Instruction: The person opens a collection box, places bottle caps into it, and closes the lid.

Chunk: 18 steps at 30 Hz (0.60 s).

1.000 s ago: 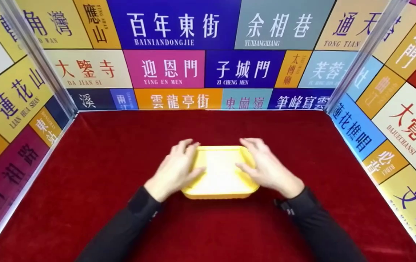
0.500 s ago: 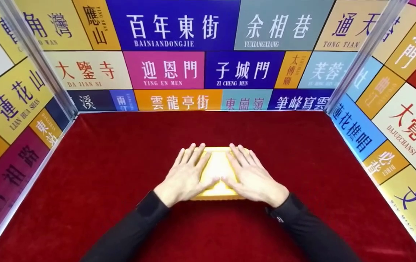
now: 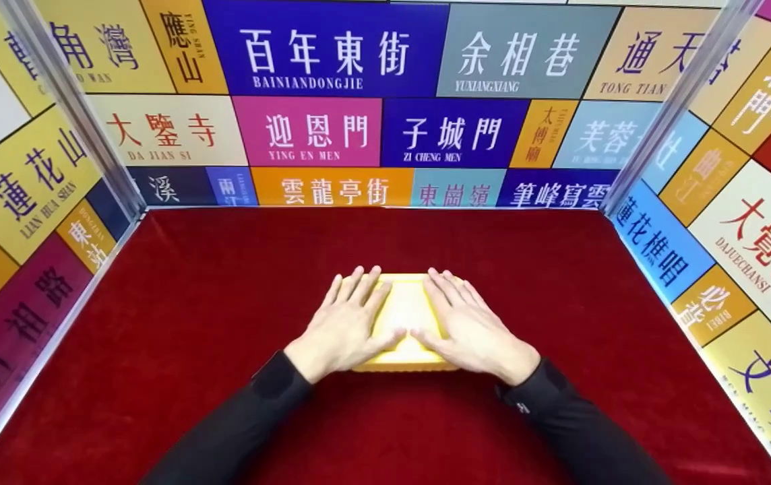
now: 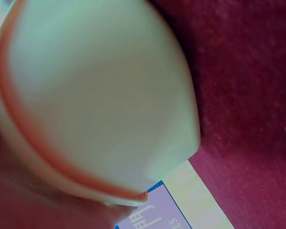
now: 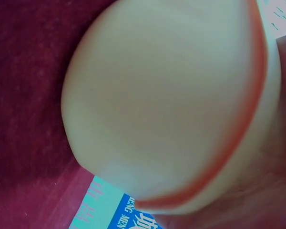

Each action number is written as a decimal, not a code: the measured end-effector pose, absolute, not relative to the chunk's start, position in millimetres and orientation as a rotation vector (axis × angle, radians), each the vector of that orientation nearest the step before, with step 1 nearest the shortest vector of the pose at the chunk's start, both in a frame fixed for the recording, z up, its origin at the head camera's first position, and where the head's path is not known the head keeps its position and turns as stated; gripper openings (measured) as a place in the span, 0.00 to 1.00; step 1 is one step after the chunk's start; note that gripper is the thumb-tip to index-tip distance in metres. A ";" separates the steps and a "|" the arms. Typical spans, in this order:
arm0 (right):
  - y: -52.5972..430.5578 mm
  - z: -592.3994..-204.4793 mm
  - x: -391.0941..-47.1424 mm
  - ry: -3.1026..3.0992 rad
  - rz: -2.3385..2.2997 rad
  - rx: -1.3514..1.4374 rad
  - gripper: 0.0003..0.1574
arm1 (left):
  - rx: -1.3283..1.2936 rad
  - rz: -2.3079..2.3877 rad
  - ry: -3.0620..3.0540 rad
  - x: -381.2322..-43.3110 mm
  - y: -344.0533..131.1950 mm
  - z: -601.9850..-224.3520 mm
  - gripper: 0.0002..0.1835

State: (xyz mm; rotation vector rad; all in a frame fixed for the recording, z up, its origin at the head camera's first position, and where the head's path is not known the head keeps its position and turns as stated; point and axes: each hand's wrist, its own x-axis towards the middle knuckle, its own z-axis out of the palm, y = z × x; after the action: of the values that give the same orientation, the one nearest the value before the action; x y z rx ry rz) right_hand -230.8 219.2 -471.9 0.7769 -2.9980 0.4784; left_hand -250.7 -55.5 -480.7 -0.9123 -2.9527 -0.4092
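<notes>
A yellow rectangular container (image 3: 407,316) with rounded corners sits on the red cloth in the middle of the head view. My left hand (image 3: 348,327) rests flat over its left side, fingers straight and pointing away from me. Over the right side lies my right hand (image 3: 472,327) in the same way, and the two thumb tips nearly meet near the front edge. Both side edges are hidden beneath the palms. In the left wrist view the container's smooth wall (image 4: 105,95) and projecting rim show close up; the right wrist view has the opposite wall (image 5: 152,100).
Red cloth (image 3: 224,283) covers the table around the container. Upright panels (image 3: 331,50) with coloured name signs enclose the back and both sides, joined by metal posts (image 3: 99,135) at the corners.
One second ago both hands were at the container's sides, blurred and with bent fingers. They have since moved inward and flattened onto it. Over the last half second they have hardly moved.
</notes>
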 end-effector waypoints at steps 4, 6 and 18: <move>226.6 -466.3 -233.2 -2.953 0.511 0.791 0.60 | -0.906 -0.420 -2.939 -253.7 -58.7 -477.6 0.53; 232.0 -463.7 -234.8 -2.926 0.540 0.789 0.59 | -0.889 -0.424 -2.943 -255.7 -62.7 -476.0 0.54; 286.4 -470.8 -246.6 -2.744 0.535 0.698 0.55 | -0.702 -0.508 -2.907 -271.5 -121.7 -472.3 0.54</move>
State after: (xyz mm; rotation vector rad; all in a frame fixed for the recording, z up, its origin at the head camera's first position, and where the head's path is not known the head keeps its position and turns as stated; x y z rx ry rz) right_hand -246.6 286.4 -470.8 0.6980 -2.7442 0.5349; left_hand -271.5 -121.7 -472.3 -0.7020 -2.9073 -0.5079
